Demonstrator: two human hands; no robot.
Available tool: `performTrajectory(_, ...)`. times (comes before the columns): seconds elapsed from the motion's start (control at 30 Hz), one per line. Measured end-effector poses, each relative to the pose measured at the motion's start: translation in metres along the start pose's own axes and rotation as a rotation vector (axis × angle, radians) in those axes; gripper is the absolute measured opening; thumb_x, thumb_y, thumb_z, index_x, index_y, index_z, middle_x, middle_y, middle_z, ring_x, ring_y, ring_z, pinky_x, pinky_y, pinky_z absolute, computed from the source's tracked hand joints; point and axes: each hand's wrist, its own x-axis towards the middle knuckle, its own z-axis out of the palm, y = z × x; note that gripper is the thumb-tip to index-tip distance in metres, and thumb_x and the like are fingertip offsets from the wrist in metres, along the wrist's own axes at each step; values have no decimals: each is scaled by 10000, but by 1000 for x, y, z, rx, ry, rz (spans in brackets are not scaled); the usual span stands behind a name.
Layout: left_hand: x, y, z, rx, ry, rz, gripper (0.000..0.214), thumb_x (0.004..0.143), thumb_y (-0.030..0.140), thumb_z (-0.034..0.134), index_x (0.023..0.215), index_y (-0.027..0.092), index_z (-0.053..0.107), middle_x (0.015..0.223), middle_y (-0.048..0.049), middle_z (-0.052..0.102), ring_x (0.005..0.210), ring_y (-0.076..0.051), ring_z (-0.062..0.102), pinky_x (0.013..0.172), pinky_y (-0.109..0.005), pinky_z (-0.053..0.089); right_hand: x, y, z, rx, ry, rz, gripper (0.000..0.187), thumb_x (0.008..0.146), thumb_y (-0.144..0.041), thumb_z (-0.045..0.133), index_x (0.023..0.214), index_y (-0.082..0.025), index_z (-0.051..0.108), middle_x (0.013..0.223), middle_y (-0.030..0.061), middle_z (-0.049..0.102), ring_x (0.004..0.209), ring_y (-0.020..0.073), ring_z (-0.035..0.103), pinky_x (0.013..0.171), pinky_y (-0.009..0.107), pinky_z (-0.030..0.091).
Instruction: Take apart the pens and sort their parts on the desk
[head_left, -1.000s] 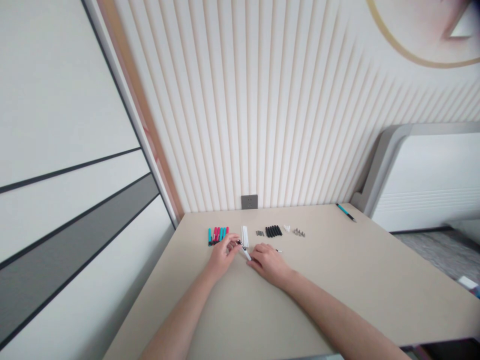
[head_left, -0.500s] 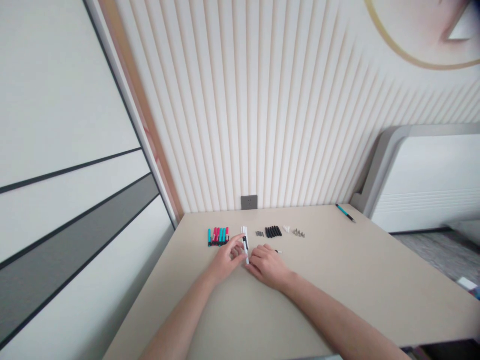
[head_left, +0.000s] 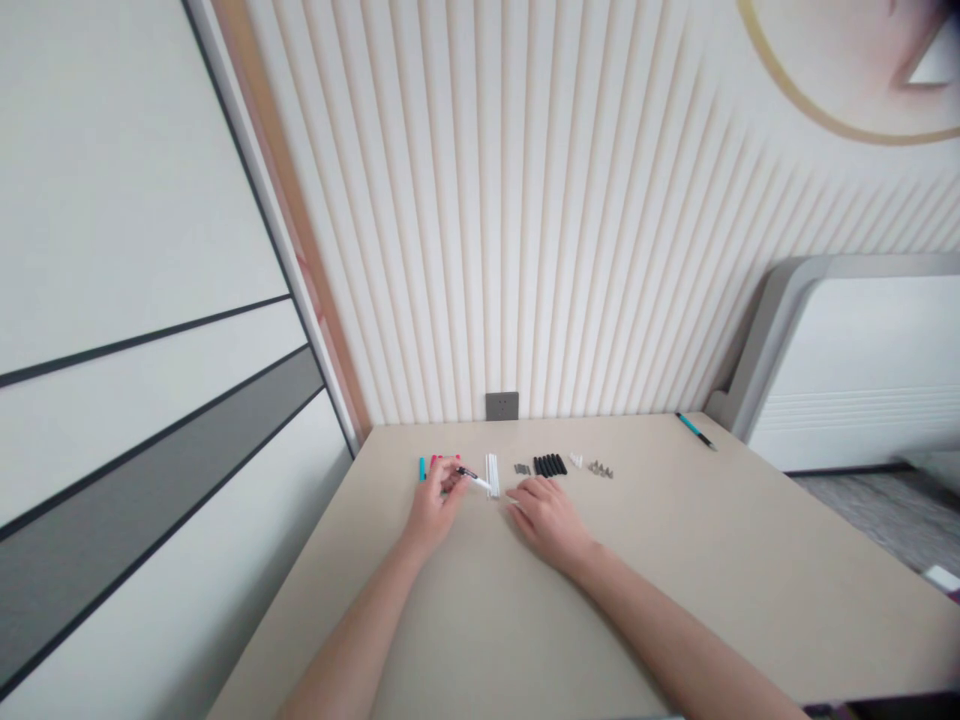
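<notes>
My left hand pinches a thin white pen refill with a black end, holding it slanted above the beige table. The hand covers most of a row of teal and pink pen barrels. My right hand rests on the table just right of the refill, fingers curled, its fingertips by a small white piece; I cannot make out whether it holds anything. A bundle of white refills lies between the hands, towards the wall.
Further right along the wall side lie small grey springs, a row of black grips, small white bits and metal tips. A teal pen lies at the far right corner. A grey wall socket sits behind.
My left hand moved left over the coloured barrels, carrying the refill, which now slants to the left. My right hand shifted slightly right and towards the wall.
</notes>
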Motion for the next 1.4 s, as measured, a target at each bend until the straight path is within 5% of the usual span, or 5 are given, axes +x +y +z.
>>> performTrajectory(0.27,13,-22,-60,600,289,37,176,930,309,461,1032,215,569,977,-61,692,887,-215,653,826,-321,496,-7,43,-10,53,-73,178,254,972,-298,467,982,-211,706,949,71,651,938,195,576,861,312,404)
performTrajectory(0.43,11,-46,-74,811,246,-41,131,887,214,457,960,204,566,914,-69,676,858,-232,647,788,-324,480,-7,44,-16,83,-140,142,272,967,-347,480,970,-202,711,955,67,669,951,190,593,863,298,405)
performTrajectory(1.0,9,-56,-64,838,21,-107,258,744,15,497,910,170,619,962,-88,652,967,-219,623,924,-344,468,-6,42,-21,185,-212,105,204,910,-277,539,921,-204,728,954,59,676,945,189,612,870,282,429)
performTrajectory(1.4,7,-54,-58,905,16,-122,261,904,239,488,1093,158,648,1072,-133,668,1034,-263,598,935,-378,448,-6,41,-20,197,-196,103,198,907,-262,536,913,-205,726,946,57,672,938,185,612,867,282,434)
